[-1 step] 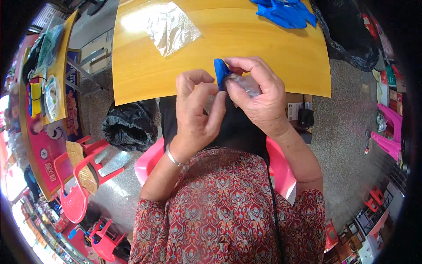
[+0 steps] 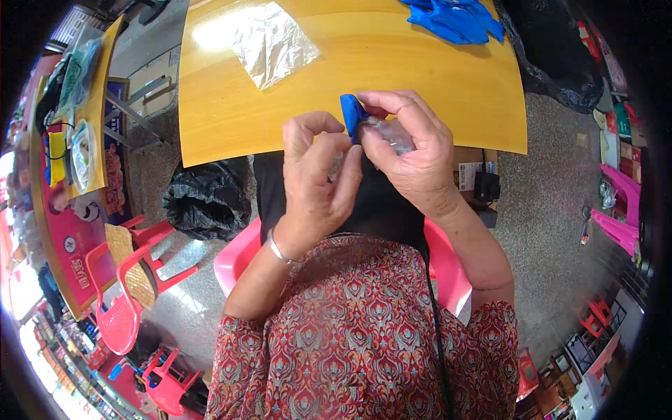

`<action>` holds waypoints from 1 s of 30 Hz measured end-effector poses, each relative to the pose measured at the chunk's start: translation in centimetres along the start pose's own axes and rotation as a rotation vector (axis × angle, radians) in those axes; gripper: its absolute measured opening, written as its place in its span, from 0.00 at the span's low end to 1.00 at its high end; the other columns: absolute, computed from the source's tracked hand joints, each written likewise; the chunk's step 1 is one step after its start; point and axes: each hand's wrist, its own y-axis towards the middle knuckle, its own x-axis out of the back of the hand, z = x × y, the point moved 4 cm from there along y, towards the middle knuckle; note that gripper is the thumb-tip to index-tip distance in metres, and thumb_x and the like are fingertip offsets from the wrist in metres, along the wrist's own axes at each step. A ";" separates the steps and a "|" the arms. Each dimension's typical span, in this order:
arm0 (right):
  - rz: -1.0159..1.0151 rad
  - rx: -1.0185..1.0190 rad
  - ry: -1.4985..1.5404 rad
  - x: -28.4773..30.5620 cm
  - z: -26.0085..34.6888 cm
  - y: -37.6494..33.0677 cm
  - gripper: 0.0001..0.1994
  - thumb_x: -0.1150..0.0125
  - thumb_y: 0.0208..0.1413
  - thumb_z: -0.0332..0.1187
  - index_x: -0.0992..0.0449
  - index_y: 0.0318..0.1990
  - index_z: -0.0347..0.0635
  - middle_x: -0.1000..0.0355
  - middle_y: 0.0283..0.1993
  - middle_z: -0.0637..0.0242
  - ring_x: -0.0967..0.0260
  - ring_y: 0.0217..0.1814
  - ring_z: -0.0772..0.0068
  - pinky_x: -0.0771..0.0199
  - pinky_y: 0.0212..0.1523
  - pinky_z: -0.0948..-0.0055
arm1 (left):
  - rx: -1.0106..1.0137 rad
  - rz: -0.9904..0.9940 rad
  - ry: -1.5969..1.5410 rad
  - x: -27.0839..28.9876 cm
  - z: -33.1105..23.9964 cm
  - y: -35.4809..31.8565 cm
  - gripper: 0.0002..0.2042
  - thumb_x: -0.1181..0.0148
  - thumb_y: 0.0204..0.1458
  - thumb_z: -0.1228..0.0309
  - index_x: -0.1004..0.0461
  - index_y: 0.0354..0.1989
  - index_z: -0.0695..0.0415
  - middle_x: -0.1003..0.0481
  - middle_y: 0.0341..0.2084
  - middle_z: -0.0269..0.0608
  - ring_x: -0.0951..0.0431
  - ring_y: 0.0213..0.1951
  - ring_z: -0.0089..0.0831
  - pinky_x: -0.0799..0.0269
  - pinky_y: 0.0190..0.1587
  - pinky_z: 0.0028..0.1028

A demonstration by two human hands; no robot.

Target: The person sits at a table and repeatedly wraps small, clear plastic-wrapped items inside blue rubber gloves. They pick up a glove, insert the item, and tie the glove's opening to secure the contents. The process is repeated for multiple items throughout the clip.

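Note:
A small folded blue piece (image 2: 352, 110), cloth or thin film, stands up between my hands above the table's near edge. My right hand (image 2: 418, 143) pinches it from the right; some crumpled clear plastic (image 2: 395, 136) shows inside that hand's curl. From the left, my left hand (image 2: 318, 164) has its fingers bent and its thumb tip at the lower end of the blue piece. A bit of clear plastic also shows between the left thumb and fingers. The fingertips hide where the blue piece and the plastic meet.
On the yellow wooden table (image 2: 350, 63) lie a flat crinkled clear plastic bag (image 2: 274, 49) and a heap of blue pieces (image 2: 458, 22). Black plastic bags stand at the right corner (image 2: 553, 49) and on the floor at left (image 2: 206, 199). A red chair (image 2: 133, 280) stands left.
My left hand has shifted very slightly to the right, and clear plastic now shows more between its thumb and fingers. My right hand stays nearly still.

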 end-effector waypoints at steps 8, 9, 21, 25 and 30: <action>-0.003 -0.151 0.052 -0.1 -1.0 -0.8 0.11 0.36 0.47 0.23 0.25 0.39 0.36 0.26 0.35 0.63 0.25 0.38 0.72 0.25 0.39 0.74 | 0.109 -0.046 -0.146 -1.2 0.6 -1.5 0.05 0.41 0.46 0.82 0.30 0.30 0.62 0.32 0.32 0.46 0.32 0.38 0.36 0.35 0.41 0.31; 0.009 -0.219 0.183 -0.2 -1.5 -0.9 0.11 0.35 0.47 0.23 0.25 0.39 0.36 0.26 0.35 0.64 0.26 0.38 0.74 0.25 0.40 0.75 | 0.149 -0.039 -0.256 -1.2 1.2 -1.5 0.05 0.42 0.48 0.81 0.30 0.32 0.61 0.32 0.33 0.45 0.32 0.38 0.34 0.34 0.42 0.30; -0.009 -0.166 0.199 -1.1 -1.0 -0.7 0.10 0.34 0.47 0.24 0.26 0.37 0.38 0.26 0.36 0.63 0.27 0.38 0.71 0.26 0.39 0.73 | 0.783 0.146 -1.256 -2.2 2.5 -1.6 0.22 0.51 0.62 0.64 0.40 0.62 0.62 0.32 0.52 0.39 0.32 0.53 0.28 0.37 0.57 0.30; -0.039 0.078 -0.018 -0.7 -0.1 -0.7 0.09 0.34 0.45 0.24 0.26 0.35 0.40 0.29 0.33 0.62 0.28 0.35 0.63 0.28 0.35 0.69 | 0.837 0.063 -1.390 -2.4 2.0 -2.2 0.21 0.50 0.62 0.63 0.39 0.60 0.61 0.32 0.52 0.40 0.32 0.53 0.29 0.36 0.55 0.30; 0.078 0.127 0.004 -1.0 1.1 -1.6 0.11 0.33 0.45 0.27 0.25 0.38 0.40 0.31 0.38 0.60 0.30 0.40 0.60 0.29 0.40 0.67 | 0.871 -0.010 -1.484 -2.3 2.0 -2.6 0.22 0.50 0.61 0.61 0.38 0.59 0.62 0.35 0.56 0.46 0.32 0.56 0.34 0.37 0.59 0.35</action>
